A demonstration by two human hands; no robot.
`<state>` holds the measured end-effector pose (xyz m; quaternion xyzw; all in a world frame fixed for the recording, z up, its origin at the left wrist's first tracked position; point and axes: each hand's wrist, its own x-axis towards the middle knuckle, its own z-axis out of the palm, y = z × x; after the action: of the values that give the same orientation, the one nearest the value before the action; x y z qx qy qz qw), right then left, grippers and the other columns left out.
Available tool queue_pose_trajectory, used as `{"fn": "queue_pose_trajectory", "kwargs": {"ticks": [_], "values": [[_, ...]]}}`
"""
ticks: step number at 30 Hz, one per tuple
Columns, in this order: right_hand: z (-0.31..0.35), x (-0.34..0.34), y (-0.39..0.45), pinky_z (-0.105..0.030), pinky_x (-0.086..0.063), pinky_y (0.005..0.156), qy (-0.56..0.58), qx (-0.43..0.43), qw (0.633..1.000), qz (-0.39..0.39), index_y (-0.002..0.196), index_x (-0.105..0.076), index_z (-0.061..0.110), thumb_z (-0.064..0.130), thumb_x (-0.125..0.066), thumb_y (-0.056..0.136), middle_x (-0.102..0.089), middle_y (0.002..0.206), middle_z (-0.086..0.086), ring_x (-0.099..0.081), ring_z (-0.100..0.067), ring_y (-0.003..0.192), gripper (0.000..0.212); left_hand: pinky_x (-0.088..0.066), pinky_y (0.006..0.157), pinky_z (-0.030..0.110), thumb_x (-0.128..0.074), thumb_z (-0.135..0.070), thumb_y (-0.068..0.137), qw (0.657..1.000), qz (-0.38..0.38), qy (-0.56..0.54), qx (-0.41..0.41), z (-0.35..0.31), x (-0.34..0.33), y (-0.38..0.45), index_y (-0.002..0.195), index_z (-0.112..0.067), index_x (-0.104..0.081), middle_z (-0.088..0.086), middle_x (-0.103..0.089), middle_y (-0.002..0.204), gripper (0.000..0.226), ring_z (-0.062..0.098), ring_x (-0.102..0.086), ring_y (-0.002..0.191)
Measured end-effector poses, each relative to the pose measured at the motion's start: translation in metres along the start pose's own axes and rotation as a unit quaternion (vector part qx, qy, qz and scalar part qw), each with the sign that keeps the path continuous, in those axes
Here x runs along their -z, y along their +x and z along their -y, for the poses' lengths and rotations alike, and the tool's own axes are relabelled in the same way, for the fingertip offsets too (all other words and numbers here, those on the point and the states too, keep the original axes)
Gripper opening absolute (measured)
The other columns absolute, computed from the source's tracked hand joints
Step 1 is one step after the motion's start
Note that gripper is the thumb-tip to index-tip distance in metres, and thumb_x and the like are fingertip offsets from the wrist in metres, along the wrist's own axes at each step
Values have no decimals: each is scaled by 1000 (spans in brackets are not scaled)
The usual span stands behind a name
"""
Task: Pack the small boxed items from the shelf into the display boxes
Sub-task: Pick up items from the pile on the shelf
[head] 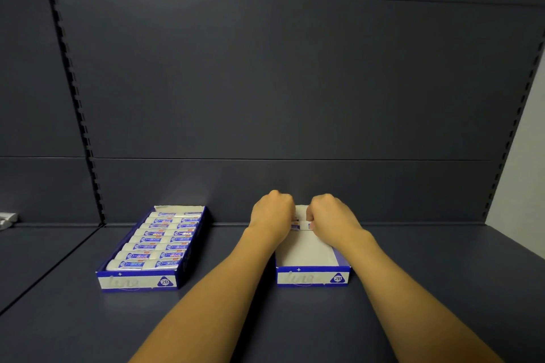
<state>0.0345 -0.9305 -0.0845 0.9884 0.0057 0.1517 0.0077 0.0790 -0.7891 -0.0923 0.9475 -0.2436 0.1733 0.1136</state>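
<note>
We have both hands curled over the far end of the right display box point(313, 277): the left hand point(272, 214) and the right hand point(331, 215) each grip small boxed items point(300, 225), of which only a white and blue sliver shows between the knuckles. To seat them well, we judge we should press them flat against the far wall, long sides across the box, so later rows fit flush as in the left display box point(140, 281), which already looks full of stacked rows. Most of the right box's white floor lies bare toward us. Both near walls carry a triangle marked "2B" and a faint script we cannot read; the item labels are too blurred.
</note>
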Motion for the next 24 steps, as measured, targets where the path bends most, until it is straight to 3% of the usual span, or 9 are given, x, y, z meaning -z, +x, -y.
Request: {"fn": "queue_pose_trajectory", "kwargs": {"ticks": [15, 19, 21, 24], "values": [[3, 4, 0, -35, -57, 81, -1, 2, 1000, 17, 112, -76, 17, 15, -62, 95, -70, 104, -7, -66, -25, 91, 22, -50, 75, 34, -59, -19, 99, 992, -2, 122, -22, -6, 4, -2, 113, -9, -67, 11, -66, 106, 19, 24, -63, 87], [3, 11, -1, -36, -51, 85, -39, 23, 999, 29, 118, -72, 18, 17, -59, 95, -63, 118, -11, -63, -32, 107, 26, -50, 82, 41, -61, -20, 96, 989, 37, 135, -38, -14, 15, -4, 118, -9, -65, 15, -62, 120, 25, 34, -64, 106], [4, 18, 1, -36, -48, 83, -56, 36, 997, 43, 119, -69, 18, 18, -60, 95, -61, 122, -11, -63, -32, 110, 26, -50, 84, 43, -62, -17, 96, 988, 59, 134, -45, -19, 23, -4, 120, -8, -63, 17, -61, 122, 26, 36, -63, 108], [5, 29, -1, -33, -45, 72, -77, 52, 994, 60, 120, -68, 19, 19, -60, 94, -62, 118, -8, -65, -27, 101, 27, -47, 76, 42, -61, -11, 95, 991, 64, 115, -40, -20, 34, -5, 117, -5, -63, 18, -62, 117, 23, 35, -63, 98]]}}
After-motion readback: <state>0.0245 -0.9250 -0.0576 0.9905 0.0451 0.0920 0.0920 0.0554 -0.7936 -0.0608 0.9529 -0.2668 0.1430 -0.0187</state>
